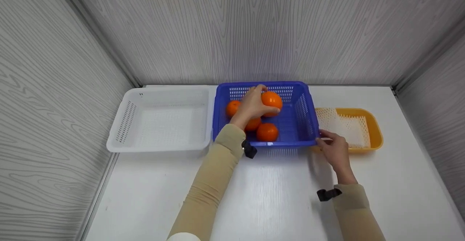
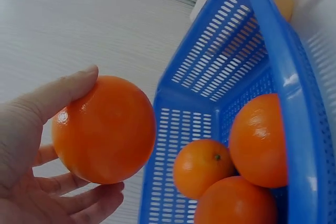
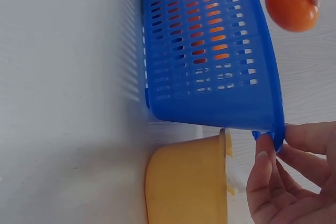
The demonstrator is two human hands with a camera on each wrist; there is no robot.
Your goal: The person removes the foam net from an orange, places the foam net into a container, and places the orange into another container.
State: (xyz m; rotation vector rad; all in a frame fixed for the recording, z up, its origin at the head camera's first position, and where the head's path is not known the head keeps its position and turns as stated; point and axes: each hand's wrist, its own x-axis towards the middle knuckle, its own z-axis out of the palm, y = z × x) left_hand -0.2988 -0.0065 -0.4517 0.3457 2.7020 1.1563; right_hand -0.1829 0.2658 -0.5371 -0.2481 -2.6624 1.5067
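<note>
My left hand [image 1: 253, 105] grips an orange [image 1: 271, 102] with thumb and fingers around it, held above the blue basket [image 1: 261, 144]. In the left wrist view that orange [image 2: 105, 129] is raised over the basket's rim. Several oranges lie inside, grouped toward the basket's left, among them a front one [image 1: 267, 132] and one [image 1: 233, 108] farther back; my left wrist partly hides the group. At the basket's front right corner, my right hand [image 1: 334, 150] pinches the rim. The right wrist view shows the thumb and fingers [image 3: 268, 153] on that rim.
To the left, touching or nearly touching the blue basket, stands a white basket [image 1: 163, 148]. A yellow basket [image 1: 376, 132] with white foam netting [image 1: 352, 128] in it stands at the right. Pale wood-grain panels [image 1: 232, 30] rise behind and on both sides of the white table [image 1: 269, 197].
</note>
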